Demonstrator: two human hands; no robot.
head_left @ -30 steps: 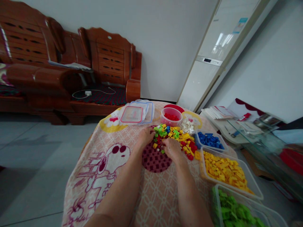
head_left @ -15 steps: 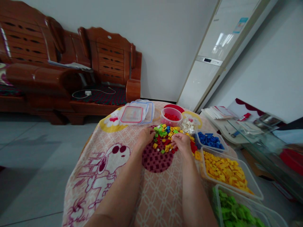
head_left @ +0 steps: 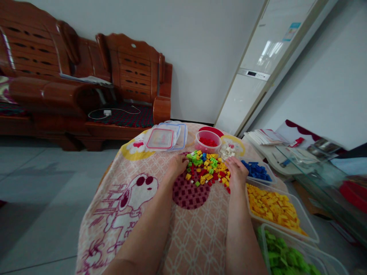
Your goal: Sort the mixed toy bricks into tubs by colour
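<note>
Bricks (head_left: 208, 168) lie heaped and mixed between the hands. The left hand (head_left: 178, 166) rests at the heap's left edge, fingers curled; whether it holds one is unclear. A push from it could scatter loose pieces. The right hand (head_left: 236, 172) arches at the heap's right edge, fingers bent, underside hidden, so any hold cannot be told. Sliding forward, it might mix colours into the white pile (head_left: 227, 151) just beyond; swinging right, it might knock the blue tub (head_left: 272, 173) or yellow tub (head_left: 301, 212).

Under both hands spreads a patterned cloth (head_left: 197, 233), which could ruck if dragged. A wooden bench (head_left: 134, 80) stands far beyond the left hand, lids (head_left: 160, 138) nearer; a tall white appliance (head_left: 254, 76) stands beyond the right.
</note>
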